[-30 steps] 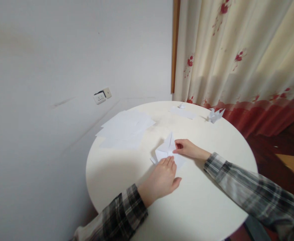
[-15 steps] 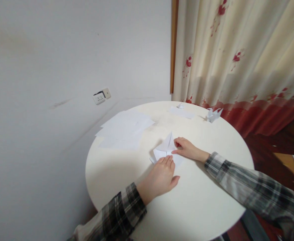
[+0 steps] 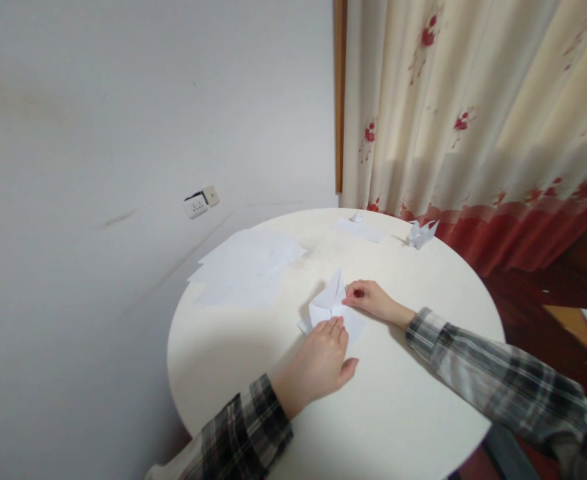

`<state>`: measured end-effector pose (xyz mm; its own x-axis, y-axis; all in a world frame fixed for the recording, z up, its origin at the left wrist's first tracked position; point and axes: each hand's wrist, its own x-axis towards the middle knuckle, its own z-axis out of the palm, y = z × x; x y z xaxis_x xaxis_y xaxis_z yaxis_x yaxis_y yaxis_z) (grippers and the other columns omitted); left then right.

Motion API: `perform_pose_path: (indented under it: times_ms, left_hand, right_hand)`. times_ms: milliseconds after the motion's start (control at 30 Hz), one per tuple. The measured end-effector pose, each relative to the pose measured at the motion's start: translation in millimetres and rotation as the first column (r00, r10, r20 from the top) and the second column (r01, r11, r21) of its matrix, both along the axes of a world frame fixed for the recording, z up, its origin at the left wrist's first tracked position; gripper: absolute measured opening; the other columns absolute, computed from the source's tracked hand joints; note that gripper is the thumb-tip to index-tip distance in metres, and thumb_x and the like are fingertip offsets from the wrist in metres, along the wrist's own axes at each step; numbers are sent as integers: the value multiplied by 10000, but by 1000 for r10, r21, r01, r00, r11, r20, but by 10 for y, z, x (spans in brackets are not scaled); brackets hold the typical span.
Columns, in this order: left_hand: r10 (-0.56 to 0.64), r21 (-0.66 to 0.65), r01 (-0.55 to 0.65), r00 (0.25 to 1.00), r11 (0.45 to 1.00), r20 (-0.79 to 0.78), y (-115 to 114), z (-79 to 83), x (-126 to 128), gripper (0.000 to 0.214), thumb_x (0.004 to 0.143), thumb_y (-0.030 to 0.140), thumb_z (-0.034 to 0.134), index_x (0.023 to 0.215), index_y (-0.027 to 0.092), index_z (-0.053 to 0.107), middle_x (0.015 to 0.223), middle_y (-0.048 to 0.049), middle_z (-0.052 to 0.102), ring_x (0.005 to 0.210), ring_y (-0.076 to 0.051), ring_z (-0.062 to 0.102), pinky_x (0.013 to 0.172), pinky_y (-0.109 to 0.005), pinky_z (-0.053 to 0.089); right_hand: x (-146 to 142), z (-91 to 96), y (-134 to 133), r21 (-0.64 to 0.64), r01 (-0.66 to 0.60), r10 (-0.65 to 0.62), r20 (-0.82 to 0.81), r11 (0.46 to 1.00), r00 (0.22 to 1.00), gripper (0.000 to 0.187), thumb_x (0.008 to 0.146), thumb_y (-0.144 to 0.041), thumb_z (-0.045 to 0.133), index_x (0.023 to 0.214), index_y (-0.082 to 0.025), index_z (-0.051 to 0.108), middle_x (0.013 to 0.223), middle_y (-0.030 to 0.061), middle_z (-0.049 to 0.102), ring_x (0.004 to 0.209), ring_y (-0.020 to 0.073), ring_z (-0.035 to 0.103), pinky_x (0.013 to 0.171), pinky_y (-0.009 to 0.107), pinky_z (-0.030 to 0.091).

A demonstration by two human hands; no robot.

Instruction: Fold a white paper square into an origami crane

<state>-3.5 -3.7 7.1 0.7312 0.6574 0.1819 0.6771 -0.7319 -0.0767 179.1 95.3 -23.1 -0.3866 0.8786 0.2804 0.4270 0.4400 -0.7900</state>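
Note:
A partly folded sheet of white paper (image 3: 329,299) lies on the round white table (image 3: 398,400), with one pointed flap standing up toward the far side. My left hand (image 3: 321,357) presses on its near part, fingers stretched out together and thumb apart. At the right edge of the raised flap, my right hand (image 3: 371,298) pinches the paper between thumb and curled fingers. The paper's near portion is partly hidden under my left hand.
Several loose white sheets (image 3: 246,263) lie at the table's left. A folded paper crane (image 3: 420,235) stands near the far right edge. Farther back, a small folded paper piece (image 3: 357,218) sits by a flat paper strip (image 3: 356,230). Wall and curtain (image 3: 453,153) border the table.
The raised flap has narrowed, its right side drawn inward by my right hand, whose fingers have closed more. My left hand stays on the paper. The whole view has shifted slightly.

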Motion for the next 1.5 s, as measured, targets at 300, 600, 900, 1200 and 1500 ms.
perform_pose_path:
  times_ms: [300,600,900,1200,1500]
  left_hand:
    - [-3,-20,3,1000,1000,25,1,-12,-1,441,825,350,462,1125,29,503,1239,-223,511,1151,-292,488,969,-396,376]
    - [-72,18,70,970,997,231,138,6,-56,355,863,365,451,1134,139,479,1260,-119,506,1197,-233,432,1027,-400,307]
    - [464,-133,-463,738,876,490,542,-73,-208,242,750,393,613,711,187,494,742,-21,552,764,-187,543,696,-300,431]
    - [526,-149,-506,787,850,323,618,-107,-67,231,746,384,607,720,188,488,686,-10,573,693,-187,570,622,-278,381]
    - [461,-195,-418,776,887,430,683,-152,-55,414,750,405,621,1032,145,463,940,-97,627,907,-246,596,748,-321,443]
  right_hand:
    - [-120,108,-91,3,30,-30,20,1000,999,227,764,-342,541,635,-155,530,598,-28,479,568,96,406,537,212,326]
    - [-65,101,-30,124,60,-86,219,991,972,150,733,-279,584,680,-140,597,656,13,559,587,117,442,558,228,326]
    - [10,74,-5,80,169,-184,251,982,950,211,732,-307,551,805,-134,647,673,20,614,574,131,485,536,227,332]
    - [-35,92,-19,117,194,-221,306,974,926,225,738,-325,532,777,-128,633,660,40,606,560,136,474,522,235,314]
    - [-61,171,-60,43,320,-313,366,946,876,240,726,-320,544,838,-121,617,734,84,648,601,168,539,532,245,339]
